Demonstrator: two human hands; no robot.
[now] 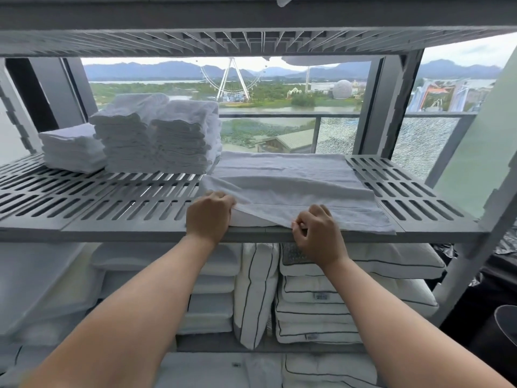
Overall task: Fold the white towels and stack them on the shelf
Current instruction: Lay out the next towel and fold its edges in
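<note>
- The white towel (293, 175) lies spread on the grey slotted shelf (112, 203) in the middle of the frame; the flat shelf seems to serve as the folding surface.
- The left hand (208, 217) grips the towel's lifted left corner, with the fingers curled around the cloth.
- The right hand (319, 236) pinches the near edge at the shelf's front, so both hands can carry one layer over, I think.
- Folded stacks (156, 138) stand at the upper left, just beside the towel, probably where this one goes.
- Pillows (307, 298) fill the level below.
</note>
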